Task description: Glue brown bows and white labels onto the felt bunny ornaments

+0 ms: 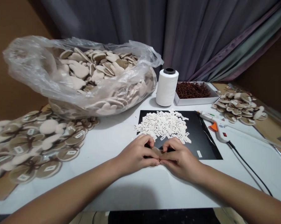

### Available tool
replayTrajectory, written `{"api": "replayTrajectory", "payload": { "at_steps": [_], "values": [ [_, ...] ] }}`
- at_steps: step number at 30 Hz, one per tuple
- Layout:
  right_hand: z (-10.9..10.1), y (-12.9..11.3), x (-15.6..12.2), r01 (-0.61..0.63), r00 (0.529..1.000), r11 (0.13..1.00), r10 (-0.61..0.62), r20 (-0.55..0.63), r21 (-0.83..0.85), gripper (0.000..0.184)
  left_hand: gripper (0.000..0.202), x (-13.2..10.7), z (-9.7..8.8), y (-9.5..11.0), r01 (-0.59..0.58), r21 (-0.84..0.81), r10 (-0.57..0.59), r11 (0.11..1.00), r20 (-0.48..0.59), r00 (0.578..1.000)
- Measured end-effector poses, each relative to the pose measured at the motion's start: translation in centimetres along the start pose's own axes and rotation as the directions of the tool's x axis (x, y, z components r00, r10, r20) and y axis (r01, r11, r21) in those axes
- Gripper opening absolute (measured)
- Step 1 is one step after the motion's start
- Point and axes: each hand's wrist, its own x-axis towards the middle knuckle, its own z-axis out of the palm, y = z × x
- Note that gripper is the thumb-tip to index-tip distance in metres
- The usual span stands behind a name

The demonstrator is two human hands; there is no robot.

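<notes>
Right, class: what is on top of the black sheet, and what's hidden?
A heap of white labels lies on the black sheet, with one loose label apart to its right. The heap, left hand and right hand hide parts of it; anything beneath is unseen.

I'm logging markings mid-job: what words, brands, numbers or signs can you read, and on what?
No text is readable.
Loose white labels on the black sheet: print too small.
Labels on the left-hand pile: printed, but too small and blurred.
Glue gun: small coloured marks, illegible.
Held piece: mostly hidden, no text visible.
Thread cone: no text visible.
</notes>
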Motion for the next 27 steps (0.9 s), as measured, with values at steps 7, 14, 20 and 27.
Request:
{"api": "replayTrajectory", "payload": {
  "at_steps": [7,14,20,27],
  "values": [
    [-0.1,-0.5,0.2,0.071,0.995,0.975,-0.055,0.081,-0.211,0.017,0.017,0.1,-0.6,0.4,0.049,0.213,-0.047,0.976,-0.016,0.999],
    [0.2,-1.6,0.4,0.047,0.989,0.984,-0.022,0.143,-0.174,0.023,0.027,-0.2,-1.2,0.2,-0.112,0.334,0.119,0.936,-0.001,0.993],
    [0.3,-0.8,0.3,0.095,0.991,0.985,-0.08,0.107,-0.144,0.018,0.035,-0.2,-1.5,0.1,-0.207,0.404,0.232,0.891,-0.013,0.973],
    [0.3,-0.6,0.3,-0.018,0.996,0.998,0.023,0.083,-0.067,0.015,0.013,0.0,-0.8,-0.1,-0.147,0.142,0.151,0.979,-0.018,0.988]
  ]
}}
